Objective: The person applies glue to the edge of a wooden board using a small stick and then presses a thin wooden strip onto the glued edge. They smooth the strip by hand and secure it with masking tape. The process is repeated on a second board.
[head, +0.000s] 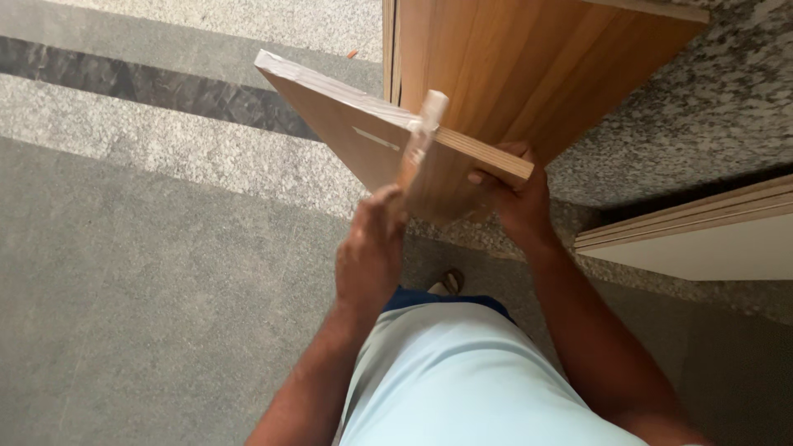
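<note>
Wooden board [347, 124], brown laminate face, pale taped edge

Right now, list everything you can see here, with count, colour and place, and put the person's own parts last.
Wooden board: one, brown with pale edge, tilted, held in both hands at centre.
Wooden cabinet panel: one, brown, upright behind the board, top centre.
Stacked boards: a few, pale with brown edges, right edge.
Floor: grey speckled stone with a dark stripe, left and below.
Sandalled foot: one, below the board.
Shirt: light blue, bottom centre.
Left hand: on the board's lower end.
Right hand: grips the board's right edge.
</note>
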